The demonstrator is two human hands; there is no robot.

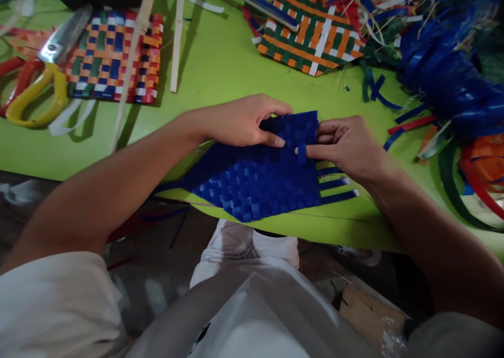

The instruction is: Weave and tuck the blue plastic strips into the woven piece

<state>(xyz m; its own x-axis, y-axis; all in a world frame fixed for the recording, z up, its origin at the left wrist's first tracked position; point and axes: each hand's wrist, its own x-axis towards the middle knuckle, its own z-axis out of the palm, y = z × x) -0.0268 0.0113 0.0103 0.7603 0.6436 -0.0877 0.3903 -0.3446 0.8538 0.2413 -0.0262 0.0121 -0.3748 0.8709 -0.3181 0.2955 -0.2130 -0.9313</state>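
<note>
head view: left fingers (272, 138) and right fingers (325, 152) both pinch the blue woven mat (260, 182).

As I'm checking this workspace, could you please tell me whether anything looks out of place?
Yes, the right side of the table looks untidy: cut strips lie scattered beside the blue bundle. Also, strip ends jut unwoven from the right edge of the blue weave.
</note>
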